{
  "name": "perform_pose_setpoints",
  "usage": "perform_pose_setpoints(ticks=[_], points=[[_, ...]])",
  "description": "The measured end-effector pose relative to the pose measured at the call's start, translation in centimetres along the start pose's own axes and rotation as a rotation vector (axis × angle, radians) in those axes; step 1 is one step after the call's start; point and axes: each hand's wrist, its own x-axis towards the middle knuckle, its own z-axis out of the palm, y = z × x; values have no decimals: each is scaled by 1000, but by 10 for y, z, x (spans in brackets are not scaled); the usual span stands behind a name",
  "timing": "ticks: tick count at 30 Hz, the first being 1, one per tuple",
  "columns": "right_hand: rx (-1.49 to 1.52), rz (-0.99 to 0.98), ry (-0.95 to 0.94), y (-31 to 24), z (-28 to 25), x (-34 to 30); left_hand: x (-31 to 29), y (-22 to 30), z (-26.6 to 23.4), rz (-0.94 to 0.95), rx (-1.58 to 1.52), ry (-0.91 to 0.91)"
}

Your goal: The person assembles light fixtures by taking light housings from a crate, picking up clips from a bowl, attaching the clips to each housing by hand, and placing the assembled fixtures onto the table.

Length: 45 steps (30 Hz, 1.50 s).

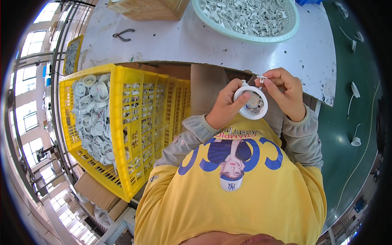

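Observation:
My left hand [225, 103] is closed around a round white downlight [265, 111], its thumb lying across the open face, where a small board with yellowish LEDs shows. Just above the lamp's right edge, my right hand [289, 93] pinches a small white clip [261, 77] between thumb and fingertips. The clip is close to the lamp's rim; whether they touch I cannot tell. Both hands are in front of the table's near edge. Beyond them on the white table [175, 45] stands a pale green basin [245, 38] full of similar small white pieces.
A yellow crate [118, 134] heaped with white lamp parts [94, 118] stands at my left. Cutting pliers [123, 35] and a cardboard box [152, 9] are on the table. Several wired white lamps [356, 141] lie on the green surface [335, 130] to the right.

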Motion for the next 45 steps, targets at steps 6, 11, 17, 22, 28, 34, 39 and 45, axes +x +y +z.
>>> perform_pose_setpoints(ticks=[6,11,17,22,28,34,39,45], points=[[-119,94,-40,16,-12,-12,-1,9,7,-63,140,-68],[49,169,-63,29,-6,-22,2,9,13,-77,227,-33],[177,187,-48,47,-7,-32,2,12,21,-115,119,11],[230,193,-83,49,-8,-36,1,12,24,-109,71,20],[236,196,-114,49,-10,-35,1,7,19,-113,173,-42],[253,221,-110,50,-10,-37,0,6,18,-106,169,-51],[242,226,-151,49,-14,-35,0,4,17,-103,230,-65],[107,214,-237,33,-21,-32,0,4,15,-32,333,-145]])
